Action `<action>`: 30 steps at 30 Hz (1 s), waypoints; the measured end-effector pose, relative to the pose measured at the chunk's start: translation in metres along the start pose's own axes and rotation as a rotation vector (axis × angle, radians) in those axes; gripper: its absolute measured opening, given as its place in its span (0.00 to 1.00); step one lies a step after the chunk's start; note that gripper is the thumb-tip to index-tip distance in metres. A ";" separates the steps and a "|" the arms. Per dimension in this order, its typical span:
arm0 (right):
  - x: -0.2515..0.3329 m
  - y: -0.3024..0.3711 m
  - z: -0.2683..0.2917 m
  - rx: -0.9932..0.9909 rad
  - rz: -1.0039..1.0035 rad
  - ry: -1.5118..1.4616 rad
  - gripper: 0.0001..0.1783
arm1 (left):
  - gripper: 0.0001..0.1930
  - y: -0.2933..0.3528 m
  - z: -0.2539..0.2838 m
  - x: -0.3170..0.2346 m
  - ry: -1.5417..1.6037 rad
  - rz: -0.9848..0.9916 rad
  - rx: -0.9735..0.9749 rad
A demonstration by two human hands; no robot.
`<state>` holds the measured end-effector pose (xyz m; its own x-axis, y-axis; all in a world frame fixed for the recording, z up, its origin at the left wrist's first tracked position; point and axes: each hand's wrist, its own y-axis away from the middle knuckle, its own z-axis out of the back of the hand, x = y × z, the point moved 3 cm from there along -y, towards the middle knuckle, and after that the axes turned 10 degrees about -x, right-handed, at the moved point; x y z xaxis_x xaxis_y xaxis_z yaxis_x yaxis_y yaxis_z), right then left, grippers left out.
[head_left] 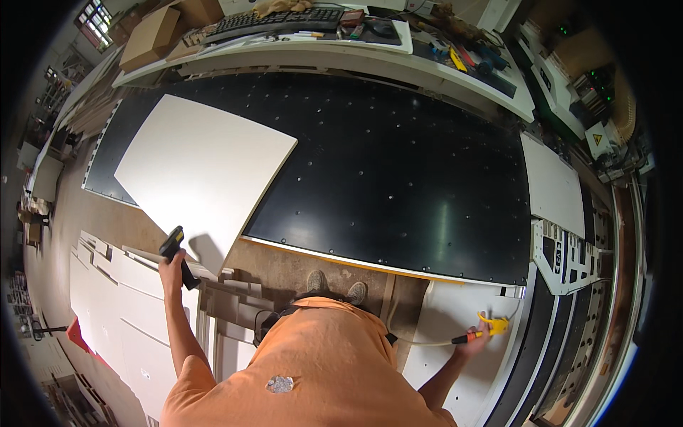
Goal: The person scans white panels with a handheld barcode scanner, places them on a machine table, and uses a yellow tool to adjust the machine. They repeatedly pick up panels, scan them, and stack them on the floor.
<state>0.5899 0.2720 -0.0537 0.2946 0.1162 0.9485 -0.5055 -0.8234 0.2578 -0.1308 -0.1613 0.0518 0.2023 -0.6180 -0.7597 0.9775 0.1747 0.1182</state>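
My left hand (173,262) is wrapped round the grip of a black and yellow handheld barcode scanner (171,243), held over the near corner of a large white panel (206,149). This panel lies slantwise on the left part of a black table (341,185) dotted with small raised studs. At the right, my right hand (472,346) is closed on a yellow air blow gun (498,325), whose pale hose (423,344) runs back toward my waist. The blow gun is above a white surface (455,313) beside the table.
Stacked white panels (128,320) fill the left side. Along the back, a shelf holds a keyboard (274,23), a mouse (382,28) and hand tools (459,60). Another white panel (555,185) and a perforated metal bracket (565,260) stand at the right, beside machine rails (548,349).
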 end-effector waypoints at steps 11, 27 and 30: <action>-0.018 0.195 -0.203 1.098 -0.436 0.546 0.29 | 0.17 0.007 -0.090 0.055 0.693 0.324 0.268; 0.076 -0.024 -0.247 -0.122 0.248 0.584 0.31 | 0.26 -0.139 -0.023 0.123 0.736 0.215 0.238; 0.086 -0.030 -0.258 -0.061 0.227 0.564 0.31 | 0.27 -0.158 -0.004 0.147 0.687 0.157 0.175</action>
<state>0.4217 0.4501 0.0675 -0.2923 0.2313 0.9279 -0.5561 -0.8305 0.0318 -0.2557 -0.2766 -0.0806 0.3144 0.0350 -0.9486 0.9468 0.0609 0.3161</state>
